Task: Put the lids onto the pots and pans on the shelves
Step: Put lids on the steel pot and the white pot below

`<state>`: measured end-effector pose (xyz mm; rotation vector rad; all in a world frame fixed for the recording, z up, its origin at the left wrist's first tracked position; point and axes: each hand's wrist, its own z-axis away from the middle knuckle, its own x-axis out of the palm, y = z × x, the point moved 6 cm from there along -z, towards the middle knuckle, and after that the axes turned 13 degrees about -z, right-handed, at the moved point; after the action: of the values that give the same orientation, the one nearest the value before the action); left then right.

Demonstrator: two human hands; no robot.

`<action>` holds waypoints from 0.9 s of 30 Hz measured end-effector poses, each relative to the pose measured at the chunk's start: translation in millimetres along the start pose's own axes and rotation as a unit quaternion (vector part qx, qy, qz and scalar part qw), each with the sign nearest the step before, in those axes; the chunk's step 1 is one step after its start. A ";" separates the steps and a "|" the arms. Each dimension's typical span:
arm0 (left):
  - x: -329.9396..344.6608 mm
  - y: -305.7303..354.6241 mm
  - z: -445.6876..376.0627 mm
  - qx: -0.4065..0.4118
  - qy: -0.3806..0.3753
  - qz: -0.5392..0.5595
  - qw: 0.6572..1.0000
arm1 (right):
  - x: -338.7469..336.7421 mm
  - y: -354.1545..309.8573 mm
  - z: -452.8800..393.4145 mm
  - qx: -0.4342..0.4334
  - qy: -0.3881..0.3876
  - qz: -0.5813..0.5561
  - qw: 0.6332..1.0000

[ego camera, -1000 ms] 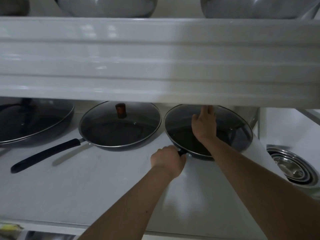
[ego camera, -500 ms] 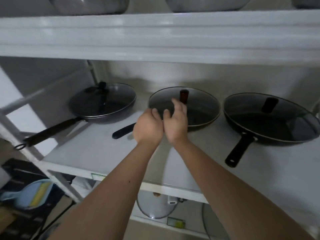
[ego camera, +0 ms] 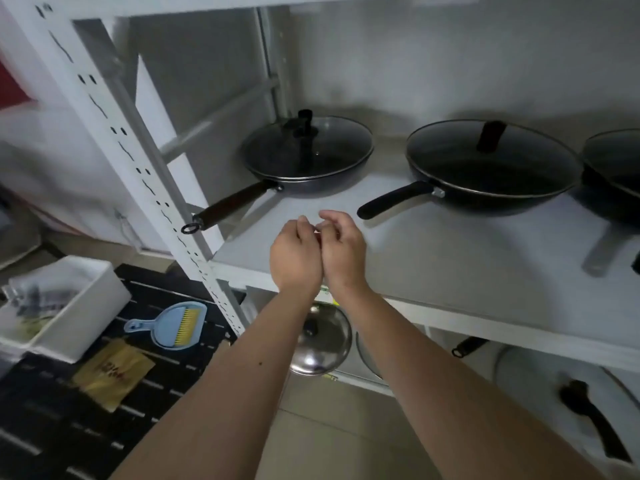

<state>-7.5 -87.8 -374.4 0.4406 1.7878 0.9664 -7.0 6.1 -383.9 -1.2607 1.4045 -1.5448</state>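
Down on the left we see a black slatted mat (ego camera: pixel 145 396). On it lie a blue dustpan (ego camera: pixel 169 325) with a yellow-bristled brush tucked inside and a yellow packet (ego camera: pixel 112 374) nearby. A white bin (ego camera: pixel 69 306) sits at the mat's left edge.

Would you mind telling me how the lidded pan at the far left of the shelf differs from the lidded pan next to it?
The left black pan looks smaller than the middle black pan. The left pan's handle is dark brown with a hanging ring at its end; the middle pan's handle is plain black and shorter. The left pan's lid knob is black, the middle one's reddish-brown. Both wear glass lids, with handles pointing front-left.
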 end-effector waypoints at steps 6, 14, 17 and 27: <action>7.1 -44.8 20.1 -0.034 0.015 0.010 0.999 | -1.3 38.7 23.1 -0.003 -0.011 0.013 1.000; 56.3 -102.6 77.3 -0.060 0.023 0.017 0.998 | -50.0 109.2 57.3 0.028 -0.010 0.027 0.999; 85.8 -128.1 90.4 -0.083 -0.006 0.005 0.997 | -67.0 145.5 60.4 0.048 -0.008 0.062 0.997; 179.4 -194.2 45.0 -0.081 -0.038 -0.032 0.995 | -72.7 256.6 -3.0 0.062 -0.020 0.095 0.993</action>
<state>-16.3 -66.8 -641.6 0.3109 1.6314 1.0274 -18.3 29.1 -649.3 -1.0470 1.3403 -1.4454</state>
